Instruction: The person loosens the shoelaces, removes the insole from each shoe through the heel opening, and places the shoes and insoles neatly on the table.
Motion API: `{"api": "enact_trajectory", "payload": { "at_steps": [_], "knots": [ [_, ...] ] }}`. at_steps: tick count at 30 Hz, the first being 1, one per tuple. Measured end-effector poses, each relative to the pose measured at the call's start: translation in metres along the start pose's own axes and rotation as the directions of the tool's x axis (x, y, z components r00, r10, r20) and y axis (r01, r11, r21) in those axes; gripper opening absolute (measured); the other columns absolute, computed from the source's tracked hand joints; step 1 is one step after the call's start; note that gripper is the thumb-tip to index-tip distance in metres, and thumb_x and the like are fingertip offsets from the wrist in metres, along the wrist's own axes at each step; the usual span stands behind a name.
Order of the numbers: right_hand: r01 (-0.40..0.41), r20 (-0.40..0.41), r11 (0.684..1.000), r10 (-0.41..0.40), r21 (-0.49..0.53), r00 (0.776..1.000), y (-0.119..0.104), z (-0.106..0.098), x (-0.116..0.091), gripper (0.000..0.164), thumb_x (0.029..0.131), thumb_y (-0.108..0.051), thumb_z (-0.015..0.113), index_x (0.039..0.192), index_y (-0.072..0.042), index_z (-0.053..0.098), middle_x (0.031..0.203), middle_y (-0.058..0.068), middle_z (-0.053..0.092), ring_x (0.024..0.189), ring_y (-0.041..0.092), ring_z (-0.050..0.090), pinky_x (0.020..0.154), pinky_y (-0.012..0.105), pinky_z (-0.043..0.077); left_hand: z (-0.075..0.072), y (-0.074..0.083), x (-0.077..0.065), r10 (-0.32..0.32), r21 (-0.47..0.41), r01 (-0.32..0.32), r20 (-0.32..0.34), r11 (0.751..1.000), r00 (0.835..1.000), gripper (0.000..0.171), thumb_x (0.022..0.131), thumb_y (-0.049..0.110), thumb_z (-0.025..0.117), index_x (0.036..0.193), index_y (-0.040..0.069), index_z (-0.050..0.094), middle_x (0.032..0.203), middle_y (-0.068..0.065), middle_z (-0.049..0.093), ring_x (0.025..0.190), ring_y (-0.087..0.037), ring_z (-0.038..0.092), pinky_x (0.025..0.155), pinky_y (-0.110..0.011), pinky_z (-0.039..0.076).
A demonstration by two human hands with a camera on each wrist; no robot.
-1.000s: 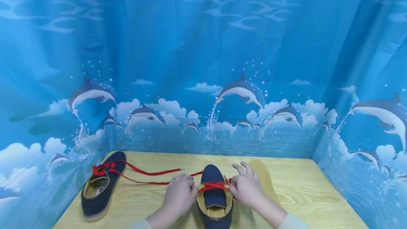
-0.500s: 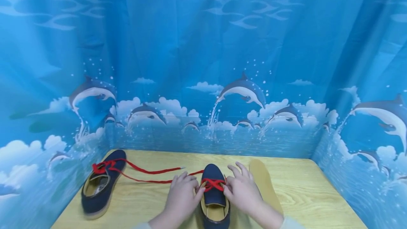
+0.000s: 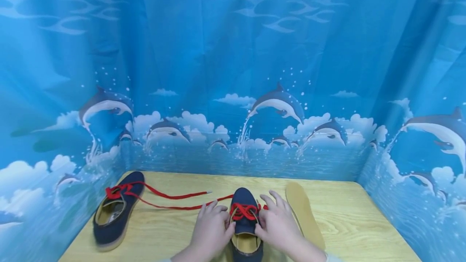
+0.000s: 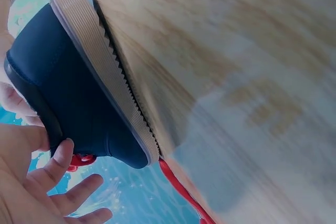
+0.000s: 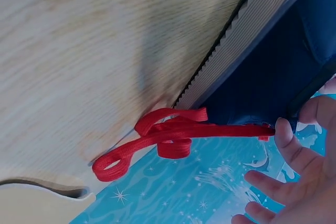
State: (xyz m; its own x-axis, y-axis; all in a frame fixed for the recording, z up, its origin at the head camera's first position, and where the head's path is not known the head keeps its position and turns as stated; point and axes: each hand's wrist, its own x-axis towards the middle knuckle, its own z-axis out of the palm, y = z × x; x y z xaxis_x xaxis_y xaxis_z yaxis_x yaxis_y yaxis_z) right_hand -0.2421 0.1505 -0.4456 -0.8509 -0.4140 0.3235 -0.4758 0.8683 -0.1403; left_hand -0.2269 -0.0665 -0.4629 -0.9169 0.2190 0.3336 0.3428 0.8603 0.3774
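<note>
A navy shoe (image 3: pixel 243 194) with a red lace (image 3: pixel 243 211) across its tongue stands at the front middle, toe pointing away. My left hand (image 3: pixel 212 227) pinches the left edge of its opening; in the left wrist view, the thumb goes behind the edge of the shoe (image 4: pixel 68 72) and the index finger lies outside. On the other side, my right hand (image 3: pixel 279 223) pinches the opposite edge between thumb and index finger. Both hands' other fingers are spread. In the right wrist view, the loose lace (image 5: pixel 168 135) hangs in loops from the shoe's side (image 5: pixel 268 72).
A second navy shoe (image 3: pixel 118 213) with a knotted red lace stands at the left. Long red lace ends (image 3: pixel 174 197) stretch across the wooden table (image 3: pixel 349 221). A tan insole (image 3: pixel 306 215) lies right of my right hand. Blue dolphin curtains (image 3: pixel 233 64) surround the table.
My hands have come closer together, drawing the shoe's edges inward and slightly nearer me. The lace across the tongue has gone from stretched to slack and bunched. The second shoe has not moved.
</note>
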Motion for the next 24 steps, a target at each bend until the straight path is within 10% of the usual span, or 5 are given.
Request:
{"api": "enact_trajectory", "payload": {
  "at_steps": [13,24],
  "knots": [
    [-0.008,0.013,1.0,0.008,-0.002,1.0,-0.003,0.003,-0.003,0.043,0.08,-0.039,0.076,0.055,-0.027,0.044,0.133,0.014,0.06,0.135,0.046,0.039,0.105,0.065,0.036,-0.003,-0.006,0.001,0.008,-0.068,-0.004,0.052,0.998,0.999,0.044,0.091,0.058,0.066,0.064,0.027,0.05,0.091,0.006,0.068,0.121,-0.043,0.057,0.104,-0.072,0.034],
    [-0.037,0.035,0.999,0.037,-0.015,0.999,-0.002,0.0,-0.005,0.043,0.081,-0.044,0.077,0.056,-0.028,0.045,0.136,0.012,0.059,0.137,0.045,0.037,0.108,0.064,0.033,0.006,-0.021,0.03,0.053,-0.07,-0.059,-0.091,0.996,0.994,0.022,0.099,0.039,0.061,0.085,0.023,0.069,0.1,0.002,0.073,0.116,-0.031,0.062,0.104,-0.054,0.044]
  ]
}}
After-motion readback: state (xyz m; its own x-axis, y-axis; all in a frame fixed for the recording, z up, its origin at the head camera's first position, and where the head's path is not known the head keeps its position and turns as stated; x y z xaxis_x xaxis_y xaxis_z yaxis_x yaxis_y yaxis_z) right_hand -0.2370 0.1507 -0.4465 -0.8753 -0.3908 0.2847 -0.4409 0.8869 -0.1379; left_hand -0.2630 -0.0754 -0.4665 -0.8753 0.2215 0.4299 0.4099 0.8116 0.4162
